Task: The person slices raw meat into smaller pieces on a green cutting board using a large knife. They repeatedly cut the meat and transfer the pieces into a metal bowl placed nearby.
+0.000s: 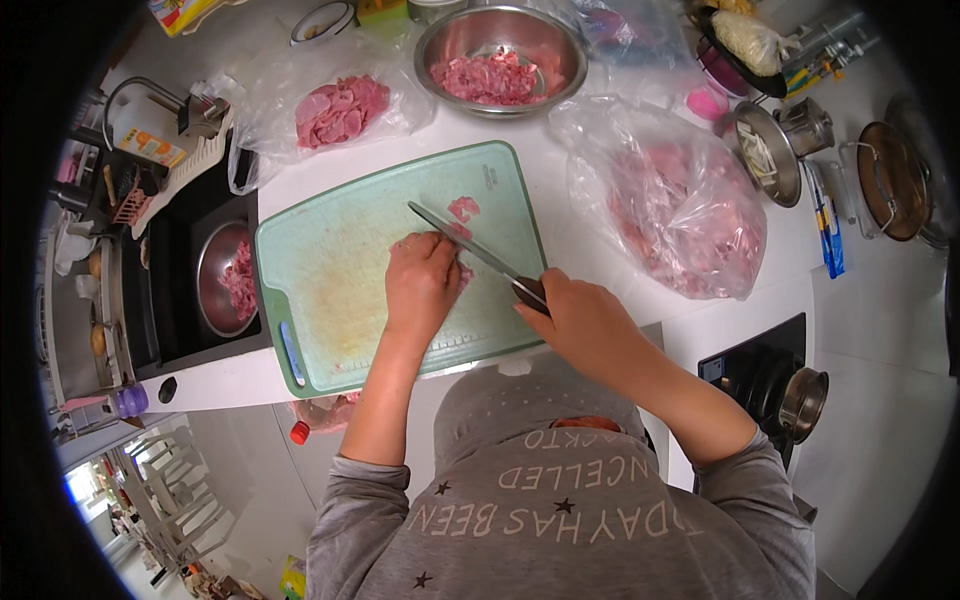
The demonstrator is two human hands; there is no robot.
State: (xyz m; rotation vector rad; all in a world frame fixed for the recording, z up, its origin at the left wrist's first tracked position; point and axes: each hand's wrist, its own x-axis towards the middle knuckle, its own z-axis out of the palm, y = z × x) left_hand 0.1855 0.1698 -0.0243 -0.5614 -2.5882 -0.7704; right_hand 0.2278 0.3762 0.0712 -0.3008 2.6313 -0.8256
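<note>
My right hand (589, 322) grips the dark handle of a kitchen knife (480, 251), whose blade slants up and left over the cutting board. Under my left hand (424, 277), a piece of raw meat (465, 279) is pressed against the board, mostly hidden by the fingers. The blade lies right beside my left fingertips. Just beyond the blade are small cut pieces of raw meat (464, 208). All this rests on a pale green cutting board (337, 262) with a darker green rim and a ruler scale along its near edge.
Behind the board stand a steel bowl of cut meat (501, 105) and sliced meat (341, 112) on clear plastic. A plastic bag of meat (675, 217) lies to the right. In the black sink (176, 300) at left sits another meat bowl (217, 315). A cooktop (742, 367) is lower right.
</note>
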